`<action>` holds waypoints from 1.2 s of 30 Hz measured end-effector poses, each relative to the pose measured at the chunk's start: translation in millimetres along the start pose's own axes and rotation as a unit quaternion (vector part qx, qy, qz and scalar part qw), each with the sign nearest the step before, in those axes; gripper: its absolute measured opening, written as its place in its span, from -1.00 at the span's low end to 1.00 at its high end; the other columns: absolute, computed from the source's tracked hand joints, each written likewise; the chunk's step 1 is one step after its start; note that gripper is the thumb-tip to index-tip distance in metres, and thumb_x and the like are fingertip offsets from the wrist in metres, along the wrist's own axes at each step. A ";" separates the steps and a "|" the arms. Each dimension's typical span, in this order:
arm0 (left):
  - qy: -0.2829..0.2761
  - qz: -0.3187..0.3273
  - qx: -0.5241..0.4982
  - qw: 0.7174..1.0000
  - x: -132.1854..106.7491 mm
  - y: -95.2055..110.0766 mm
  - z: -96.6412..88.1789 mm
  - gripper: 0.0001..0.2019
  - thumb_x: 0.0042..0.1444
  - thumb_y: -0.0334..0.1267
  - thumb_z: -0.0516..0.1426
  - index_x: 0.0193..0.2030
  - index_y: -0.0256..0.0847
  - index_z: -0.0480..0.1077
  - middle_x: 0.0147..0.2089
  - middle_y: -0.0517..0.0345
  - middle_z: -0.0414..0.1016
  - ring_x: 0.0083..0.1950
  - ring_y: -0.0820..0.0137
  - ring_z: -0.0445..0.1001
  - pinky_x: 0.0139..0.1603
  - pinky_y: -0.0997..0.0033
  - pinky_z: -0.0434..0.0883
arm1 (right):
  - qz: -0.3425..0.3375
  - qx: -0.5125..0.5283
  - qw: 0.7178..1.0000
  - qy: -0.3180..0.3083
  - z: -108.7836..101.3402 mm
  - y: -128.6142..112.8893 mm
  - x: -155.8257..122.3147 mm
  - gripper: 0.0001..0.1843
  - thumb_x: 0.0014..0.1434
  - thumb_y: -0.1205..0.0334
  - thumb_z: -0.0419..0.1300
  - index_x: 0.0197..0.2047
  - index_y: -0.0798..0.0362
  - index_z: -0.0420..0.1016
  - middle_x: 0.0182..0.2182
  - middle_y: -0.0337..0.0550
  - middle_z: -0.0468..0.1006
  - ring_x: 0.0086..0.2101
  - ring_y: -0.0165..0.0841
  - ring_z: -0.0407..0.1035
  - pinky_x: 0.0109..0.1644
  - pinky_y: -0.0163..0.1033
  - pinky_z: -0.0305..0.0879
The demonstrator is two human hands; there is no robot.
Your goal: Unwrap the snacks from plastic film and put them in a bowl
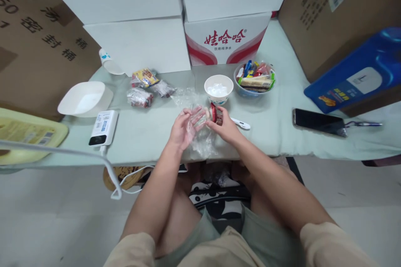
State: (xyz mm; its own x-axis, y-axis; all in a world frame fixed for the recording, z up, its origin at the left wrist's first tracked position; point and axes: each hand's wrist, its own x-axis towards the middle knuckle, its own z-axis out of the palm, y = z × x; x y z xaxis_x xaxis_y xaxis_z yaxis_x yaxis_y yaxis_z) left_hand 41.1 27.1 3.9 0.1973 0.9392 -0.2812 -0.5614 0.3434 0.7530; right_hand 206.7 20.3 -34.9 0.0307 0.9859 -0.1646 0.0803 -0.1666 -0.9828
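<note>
My left hand [181, 127] grips a clear plastic bag [202, 139] that hangs crumpled over the table's front edge. My right hand [226, 127] is closed on a small red and white wrapped snack [212, 113] held at the mouth of the bag. Both hands meet above the pale green table [150, 133]. Just behind them stands a white bowl [218, 88] with white contents. A blue bowl [254, 78] full of several wrapped snacks is to its right.
Three packed snack bags [147, 87] lie at the back left, near a white square dish [85, 99] and a power bank [103, 128] with a cable. A white pen-like object [240, 123], a phone [318, 122] and a blue pack [360, 73] lie right. Cartons stand behind.
</note>
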 end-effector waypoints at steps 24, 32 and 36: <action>0.025 0.143 -0.279 0.949 -12.0 65.0 -38.0 -0.76 0.19 -0.25 -0.06 -0.31 -0.12 0.43 -0.25 0.28 0.68 -0.28 0.55 0.60 -0.31 0.58 0.44 | -0.051 0.149 0.987 0.043 -55.5 -42.0 -3.1 -0.48 -0.07 -0.04 0.43 -0.07 -0.09 0.42 -0.17 -0.20 0.62 -0.24 -0.25 0.55 -0.19 -0.12 0.52; 0.046 0.080 -0.252 0.963 -12.1 63.5 -22.9 -0.68 0.30 -0.23 -0.11 -0.43 -0.14 0.33 -0.27 0.28 0.66 -0.23 0.48 0.57 -0.18 0.41 0.44 | -0.253 -0.572 0.776 0.077 -175.5 -142.0 72.3 -0.44 0.15 0.13 0.19 0.22 0.03 0.44 0.12 0.16 0.47 0.10 0.00 0.39 0.19 0.11 0.32; 0.020 0.076 -0.248 0.966 -7.1 62.6 -20.5 -0.65 0.31 -0.21 -0.11 -0.46 -0.12 0.33 -0.28 0.34 0.66 -0.26 0.47 0.57 -0.25 0.39 0.44 | -0.139 -0.669 0.728 -0.052 -191.1 -136.8 107.2 -0.28 0.12 -0.07 0.20 0.33 -0.03 0.35 0.20 0.07 0.47 0.15 0.13 0.36 0.17 0.23 0.35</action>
State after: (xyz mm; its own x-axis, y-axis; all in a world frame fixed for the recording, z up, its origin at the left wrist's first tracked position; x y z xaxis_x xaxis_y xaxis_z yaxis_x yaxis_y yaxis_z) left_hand -11.9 41.7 40.9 0.0573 0.9738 -0.2201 -0.8990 0.1462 0.4128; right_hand 389.3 145.5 98.0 -0.2418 0.9691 -0.0494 0.9702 0.2406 -0.0292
